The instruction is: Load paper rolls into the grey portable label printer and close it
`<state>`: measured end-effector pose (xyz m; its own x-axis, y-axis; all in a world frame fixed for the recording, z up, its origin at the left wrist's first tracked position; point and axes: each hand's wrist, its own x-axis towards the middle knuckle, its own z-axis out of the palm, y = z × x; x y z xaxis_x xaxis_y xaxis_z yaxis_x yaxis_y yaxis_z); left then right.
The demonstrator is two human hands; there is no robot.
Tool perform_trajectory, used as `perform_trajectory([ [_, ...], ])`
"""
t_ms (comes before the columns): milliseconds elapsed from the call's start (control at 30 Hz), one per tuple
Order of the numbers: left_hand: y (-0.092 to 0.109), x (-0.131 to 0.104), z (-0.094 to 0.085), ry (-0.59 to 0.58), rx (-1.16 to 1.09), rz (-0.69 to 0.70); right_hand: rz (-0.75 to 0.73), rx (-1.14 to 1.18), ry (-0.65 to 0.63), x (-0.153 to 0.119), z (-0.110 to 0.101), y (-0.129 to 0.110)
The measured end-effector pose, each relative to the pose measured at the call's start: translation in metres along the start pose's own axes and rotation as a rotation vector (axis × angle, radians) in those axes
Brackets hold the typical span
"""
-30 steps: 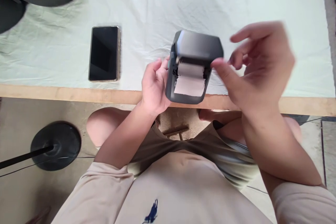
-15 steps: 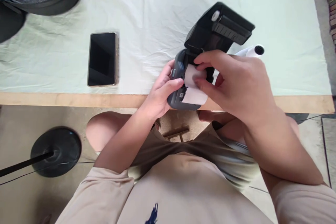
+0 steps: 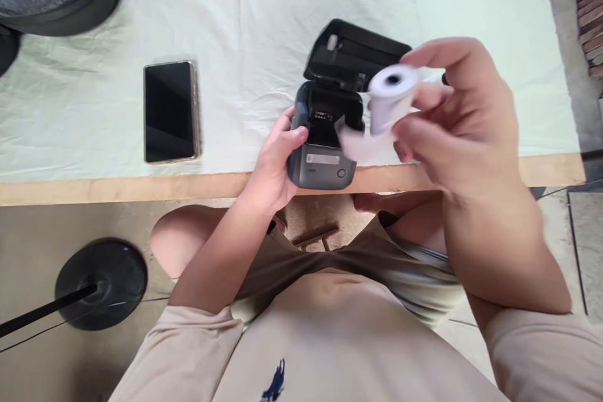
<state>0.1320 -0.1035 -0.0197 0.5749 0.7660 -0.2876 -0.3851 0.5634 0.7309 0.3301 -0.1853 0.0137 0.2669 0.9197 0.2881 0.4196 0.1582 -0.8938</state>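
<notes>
A dark grey portable label printer (image 3: 321,163) lies at the table's front edge with its hinged lid (image 3: 353,53) swung up. Its paper bay shows bare inside. My left hand (image 3: 277,160) grips the printer's left side, thumb on top near the bay. Just right of the printer, my right hand (image 3: 466,113) pinches a white paper roll (image 3: 393,97) with a hollow core. A loose strip hangs from the roll toward the bay, blurred by motion.
A smartphone (image 3: 169,112) with a dark screen lies on the pale cloth (image 3: 226,44) to the left. A black padded case (image 3: 56,0) stands at the upper left. Below the wooden table edge (image 3: 117,188), a round black stand base (image 3: 101,282) rests on the floor.
My right hand has lifted the paper roll out of the printer and moved it to the right. The bay now shows bare, while my left hand still holds the printer.
</notes>
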Motion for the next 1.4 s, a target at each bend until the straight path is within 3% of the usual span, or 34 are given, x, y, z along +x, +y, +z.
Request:
perform_trajectory([
  [100, 0.002, 0.002, 0.002, 0.003, -0.065, 0.022, 0.158, 0.356, 0.026, -0.001, 0.005, 0.035],
  [167, 0.004, 0.003, 0.003, -0.002, -0.086, 0.031, 0.212, 0.349, 0.06, -0.002, 0.009, 0.053],
  [267, 0.006, 0.003, 0.004, 0.003, -0.088, 0.018, 0.153, 0.157, 0.076, -0.005, 0.009, 0.069],
  [433, 0.005, 0.005, 0.003, 0.041, -0.075, 0.049, -0.093, -0.213, 0.164, -0.007, -0.007, 0.086],
  [600, 0.004, 0.008, 0.003, 0.087, 0.006, 0.052, -0.057, -0.469, 0.161, -0.007, -0.016, 0.102],
  [700, 0.005, 0.008, 0.004, 0.109, 0.037, 0.05, -0.024, -0.531, 0.13, -0.009, -0.015, 0.1],
  [833, 0.006, 0.007, 0.004, 0.118, 0.012, 0.053, -0.032, -0.499, 0.166, -0.013, -0.017, 0.073],
  [1000, 0.012, 0.005, 0.01, 0.158, -0.058, 0.01, -0.25, -0.483, 0.528, -0.011, -0.042, 0.039],
  [1067, 0.014, 0.005, 0.012, 0.189, -0.074, -0.005, -0.286, -0.525, 0.582, -0.009, -0.048, 0.036],
  [1167, 0.014, 0.005, 0.014, 0.226, -0.058, -0.015, -0.425, -0.536, 0.472, -0.01, -0.038, 0.03],
  [1267, 0.011, 0.006, 0.013, 0.188, -0.025, -0.001, -0.605, -0.462, 0.204, -0.015, -0.011, 0.017],
  [1333, 0.008, 0.007, 0.011, 0.136, -0.006, 0.013, -0.586, -0.428, 0.021, -0.018, 0.003, 0.006],
  [1400, 0.006, 0.007, 0.009, 0.1, 0.011, 0.013, -0.496, -0.38, -0.076, -0.019, 0.01, -0.004],
])
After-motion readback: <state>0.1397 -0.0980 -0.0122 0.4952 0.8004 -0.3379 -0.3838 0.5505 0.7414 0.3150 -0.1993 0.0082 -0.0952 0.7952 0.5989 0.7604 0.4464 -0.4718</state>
